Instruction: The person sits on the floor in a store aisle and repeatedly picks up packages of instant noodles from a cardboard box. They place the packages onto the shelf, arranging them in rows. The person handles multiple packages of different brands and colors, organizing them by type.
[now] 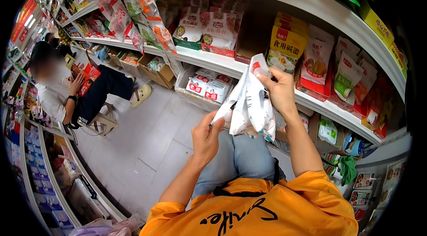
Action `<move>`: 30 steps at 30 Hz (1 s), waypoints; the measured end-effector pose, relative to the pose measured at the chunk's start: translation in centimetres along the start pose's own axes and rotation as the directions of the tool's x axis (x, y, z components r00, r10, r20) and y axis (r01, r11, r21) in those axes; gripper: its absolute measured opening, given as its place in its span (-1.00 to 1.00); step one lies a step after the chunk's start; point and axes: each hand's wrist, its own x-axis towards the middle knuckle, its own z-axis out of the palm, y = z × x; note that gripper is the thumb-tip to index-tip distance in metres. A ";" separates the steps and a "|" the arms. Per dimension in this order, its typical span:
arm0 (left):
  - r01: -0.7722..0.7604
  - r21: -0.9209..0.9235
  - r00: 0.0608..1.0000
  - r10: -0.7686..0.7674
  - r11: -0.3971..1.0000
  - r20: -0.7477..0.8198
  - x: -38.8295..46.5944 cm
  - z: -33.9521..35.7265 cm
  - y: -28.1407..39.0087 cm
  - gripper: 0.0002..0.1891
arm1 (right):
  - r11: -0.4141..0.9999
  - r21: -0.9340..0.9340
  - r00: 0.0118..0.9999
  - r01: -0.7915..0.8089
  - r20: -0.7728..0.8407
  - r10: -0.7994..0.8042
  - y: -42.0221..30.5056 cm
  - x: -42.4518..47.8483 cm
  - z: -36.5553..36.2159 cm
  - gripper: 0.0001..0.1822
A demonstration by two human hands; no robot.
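Several white plastic packets (251, 110) hang in a bunch above my knees, fanned out at the bottom. At their top end, my right hand (282, 90) grips them together. My left hand (206, 134) pinches the lower corner of the leftmost packet between thumb and fingers. Behind the bunch, an open cardboard display box (254, 37) stands on the white shelf (213, 60). To its left are boxes of white-and-red packets (218, 32); to its right, yellow packets (287, 47) stand in a row. Part of the yellow row is hidden by my right hand.
Below the shelf sits a plastic-wrapped carton (196, 99) of white packets bearing red print. Hanging strips of small bags (146, 12) drop at the left. A person (55, 92) sits on a stool (105, 120) holding a red package. More shelving (50, 169) lines the aisle's left side.
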 end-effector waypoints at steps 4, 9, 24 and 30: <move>0.341 -0.334 0.940 -0.326 0.879 0.100 -4.6 0.2 -1.1 -0.71 | 0.947 -0.321 0.996 -0.013 0.079 0.040 -1.0 -3.0 0.1 -0.75; 0.600 -0.558 0.763 -0.619 0.573 0.185 -9.5 0.8 -4.0 -0.69 | 0.752 -0.622 0.943 0.219 0.333 0.002 2.9 -6.1 4.3 -0.83; 0.711 -0.142 0.700 -0.674 0.689 0.237 -6.2 -3.5 -2.3 -0.47 | 0.718 -0.633 0.888 0.289 0.458 0.046 6.5 -6.9 8.8 -0.82; 0.684 -0.255 0.729 -0.646 0.683 0.226 -6.6 -1.7 -4.6 -0.46 | 0.884 -0.456 0.980 0.105 0.198 -0.014 6.3 -6.6 5.6 -0.71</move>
